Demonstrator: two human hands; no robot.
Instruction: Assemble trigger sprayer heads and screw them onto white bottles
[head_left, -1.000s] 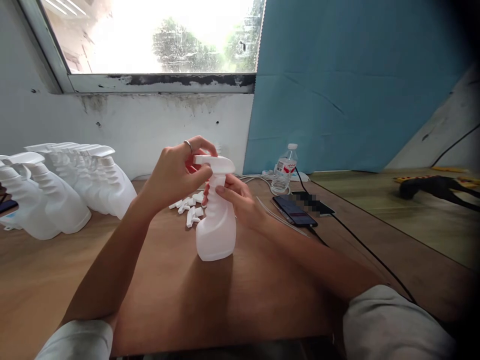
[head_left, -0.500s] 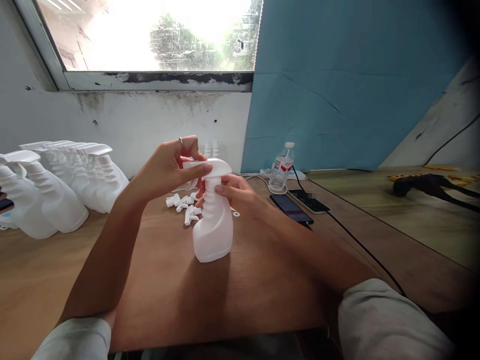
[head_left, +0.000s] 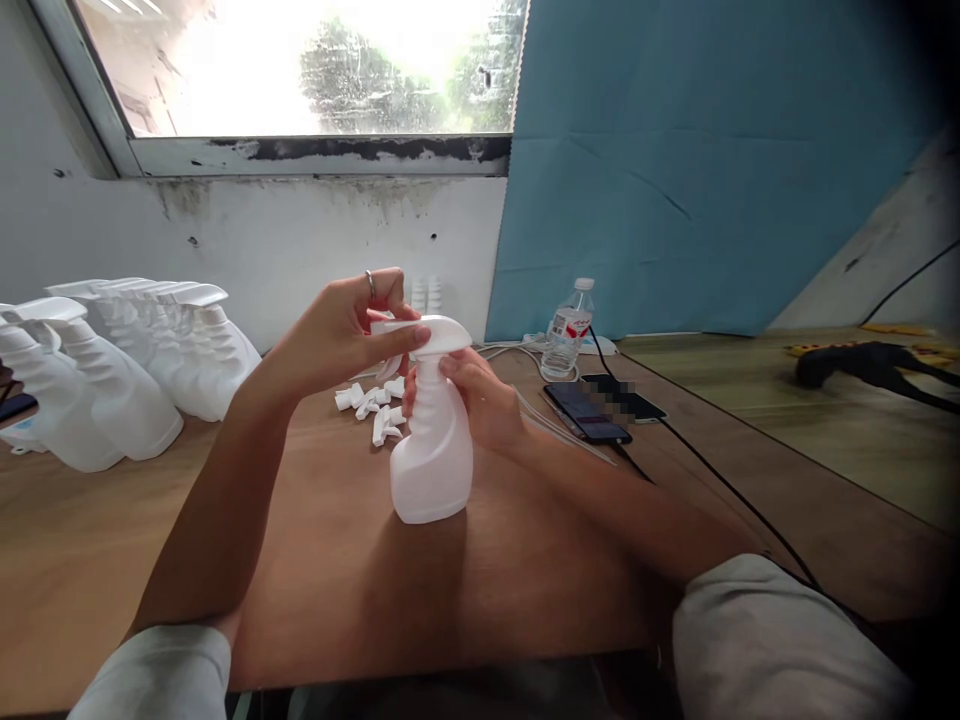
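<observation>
A white spray bottle (head_left: 433,470) stands upright on the brown table in front of me. Its white spray head (head_left: 446,335) sits on the neck with the nozzle end pointing left. My left hand (head_left: 367,325) pinches the spray head from the left, thumb on its near side. Wrapped round the ribbed neck just below is my right hand (head_left: 484,395), coming from the right; some of its fingers are hidden behind the bottle. Several small white plastic parts (head_left: 375,405) lie on the table behind and left of the bottle.
Rows of white spray bottles (head_left: 157,340) stand at the left. Toward the back right are a clear water bottle (head_left: 568,330), a dark phone (head_left: 589,412), a second phone (head_left: 637,400) and cables. A wall with a window (head_left: 315,70) and a blue sheet (head_left: 637,180) rises behind.
My right hand has shifted its hold on the neck, its fingers now closed more around it. The left hand keeps its pinch on the spray head. The whole view has shifted slightly.
</observation>
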